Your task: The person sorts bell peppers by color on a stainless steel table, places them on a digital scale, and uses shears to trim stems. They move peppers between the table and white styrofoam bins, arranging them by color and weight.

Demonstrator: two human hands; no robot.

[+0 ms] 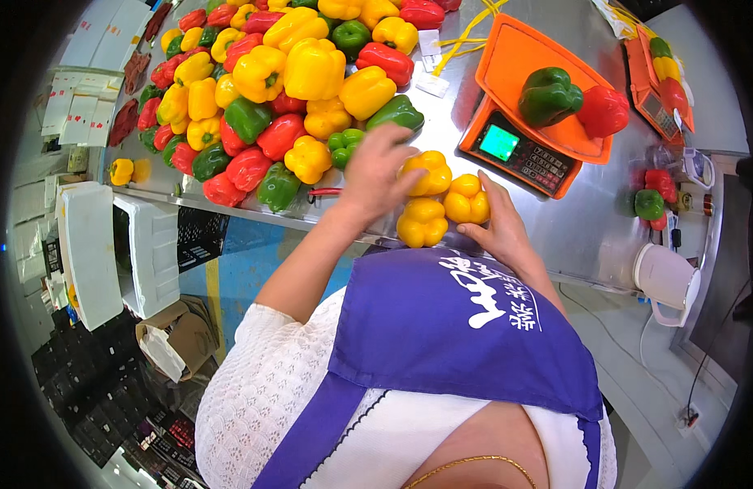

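Three yellow bell peppers sit together at the near edge of the steel table: an upper one [430,172], a lower one [422,222] and a right-hand one [467,200]. My right hand [504,223] curves around the right-hand pepper, thumb in front and fingers along its far side. My left hand [379,174] is slightly blurred, with fingers apart. Its thumb reaches over the left side of the upper pepper; whether it touches cannot be told. Just beyond that hand lie a small green pepper [344,147] and a larger green pepper [398,113].
A large heap of mixed peppers [248,116] spreads across the steel table [535,238]. An orange digital scale [535,52] carries one green pepper [550,98] and one red pepper [603,111]. Red-handled tool [325,192], yellow ties [468,43] and paper labels [432,84] lie nearby.
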